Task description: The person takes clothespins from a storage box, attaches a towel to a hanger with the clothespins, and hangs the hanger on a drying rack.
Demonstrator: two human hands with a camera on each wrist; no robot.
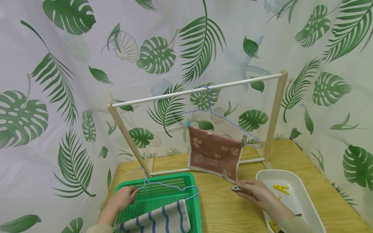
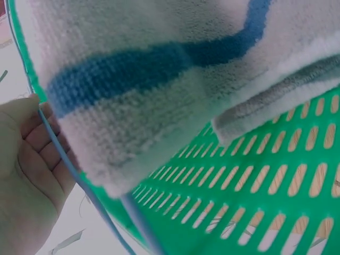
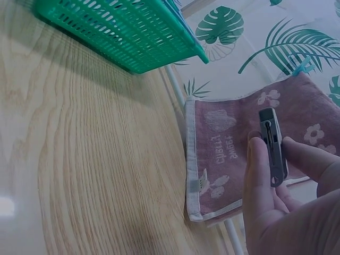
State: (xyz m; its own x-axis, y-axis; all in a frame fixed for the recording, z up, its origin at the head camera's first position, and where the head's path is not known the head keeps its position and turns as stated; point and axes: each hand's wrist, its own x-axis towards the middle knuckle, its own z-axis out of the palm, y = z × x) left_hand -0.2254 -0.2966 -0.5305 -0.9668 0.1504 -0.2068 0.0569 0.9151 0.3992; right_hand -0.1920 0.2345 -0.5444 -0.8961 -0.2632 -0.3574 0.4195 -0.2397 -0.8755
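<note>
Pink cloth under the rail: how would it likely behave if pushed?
The pink cloth would probably swing and fold, as it hangs by its top corners. It looks light, since a slim hanger bears it. A turquoise clip and a metal clip pinch it, so slipping off seems unlikely.

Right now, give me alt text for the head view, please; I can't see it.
A left hand holds a blue hanger over a green basket, while a right hand holds a metal clip near the lower corner of a reddish towel. That towel hangs clipped to a second hanger on a rack.
</note>
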